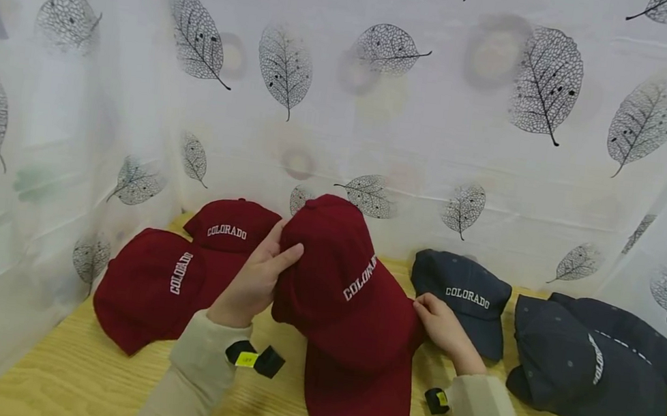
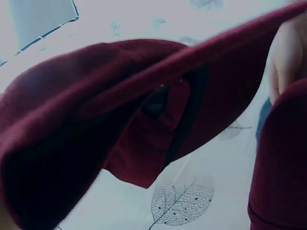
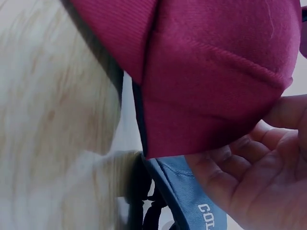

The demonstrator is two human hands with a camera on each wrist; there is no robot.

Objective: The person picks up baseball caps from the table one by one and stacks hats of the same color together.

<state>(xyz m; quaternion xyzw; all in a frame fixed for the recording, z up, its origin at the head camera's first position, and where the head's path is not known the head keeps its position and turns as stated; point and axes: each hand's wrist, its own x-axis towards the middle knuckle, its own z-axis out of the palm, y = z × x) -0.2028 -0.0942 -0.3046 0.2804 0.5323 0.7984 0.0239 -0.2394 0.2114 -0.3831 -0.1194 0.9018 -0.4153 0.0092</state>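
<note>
Near the middle of the head view, my left hand (image 1: 258, 271) grips a dark red cap (image 1: 326, 269) by its crown, thumb on the outside. White "COLORADO" lettering crosses its front. Below it a second red cap (image 1: 357, 403) shows its brim, with the rest largely covered. My right hand (image 1: 446, 327) pinches red cloth at the right edge of this pair. In the right wrist view, its fingers and thumb hold the seamed crown (image 3: 216, 96) of a red cap. The left wrist view looks into the dark underside of the upper cap (image 2: 144, 153).
Two red caps, one in front (image 1: 146, 276) and one behind (image 1: 236, 221), lie at left on the wooden table (image 1: 103, 388). To the right sit a dark blue cap (image 1: 461, 284) and an overlapping dark blue pair (image 1: 563, 358). A leaf-print curtain (image 1: 331, 118) hangs behind.
</note>
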